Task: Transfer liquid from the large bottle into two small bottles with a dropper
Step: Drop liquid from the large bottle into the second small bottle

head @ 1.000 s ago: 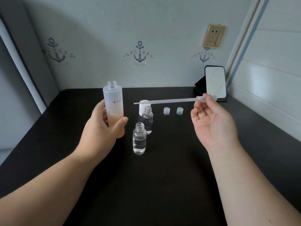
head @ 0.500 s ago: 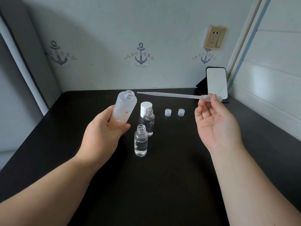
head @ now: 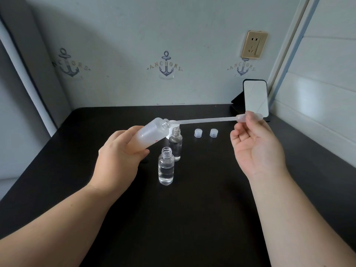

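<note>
The left hand gripped the large bottle, tilted rightward above the tabletop. The right hand pinched the dropper, tip at the bottle's mouth, above 2 small bottles.

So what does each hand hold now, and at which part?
The left hand grips the big bottle around its lower body, tilted. The right hand pinches the dropper at its bulb end.
</note>
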Motion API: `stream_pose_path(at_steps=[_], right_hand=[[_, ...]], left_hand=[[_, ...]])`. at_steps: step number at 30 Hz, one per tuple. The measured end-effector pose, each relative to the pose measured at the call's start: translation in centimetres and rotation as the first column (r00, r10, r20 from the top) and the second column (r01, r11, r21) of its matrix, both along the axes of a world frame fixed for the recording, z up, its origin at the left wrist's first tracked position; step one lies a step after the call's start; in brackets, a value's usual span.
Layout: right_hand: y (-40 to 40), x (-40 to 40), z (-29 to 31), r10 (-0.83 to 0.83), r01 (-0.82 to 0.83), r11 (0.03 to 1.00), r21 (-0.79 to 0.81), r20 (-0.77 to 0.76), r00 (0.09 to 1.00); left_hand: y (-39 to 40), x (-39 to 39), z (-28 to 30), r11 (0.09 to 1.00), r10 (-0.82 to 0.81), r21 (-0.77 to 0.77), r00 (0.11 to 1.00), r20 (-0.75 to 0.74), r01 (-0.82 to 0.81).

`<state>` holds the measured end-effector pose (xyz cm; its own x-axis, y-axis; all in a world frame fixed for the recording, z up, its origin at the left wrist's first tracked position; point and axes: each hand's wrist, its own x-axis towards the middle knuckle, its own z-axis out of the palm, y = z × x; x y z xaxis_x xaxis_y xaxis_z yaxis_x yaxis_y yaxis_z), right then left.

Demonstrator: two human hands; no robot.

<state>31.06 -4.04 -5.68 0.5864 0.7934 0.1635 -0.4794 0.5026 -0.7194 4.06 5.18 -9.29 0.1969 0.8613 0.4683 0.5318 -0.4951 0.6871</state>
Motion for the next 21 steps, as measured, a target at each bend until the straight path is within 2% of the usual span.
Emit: stream_pose_path(at_steps=[5,13,18,21], right_hand=[[-0.1,-0.4,0.0,0.038,-0.040,0.999,0.019,0.088,0.995],[0.2,-1.9,-0.3,0.136,-0.136,0.991,-0.019,0.256,0.957],[0.2,-2.7,-0.7,0.164,-0.154,0.986,-0.057,0.376,0.912],[0.2,-3.0,-0.8,0.200,-0.172,0.980,-0.105,0.396,0.896]], left_hand=[[-0.2,0.2,-0.3,1.000,-0.005,-0.001,0.998,-0.069,0.005],[-0.3,0.5,-0.7,0.979,0.009,0.205,0.993,-0.118,0.016],[-0.3,0.6,-0.6,0.972,0.004,0.234,0.989,-0.145,0.030],[-0.4,0.6,-0.5,0.974,0.010,0.226,0.989,-0.149,0.024]])
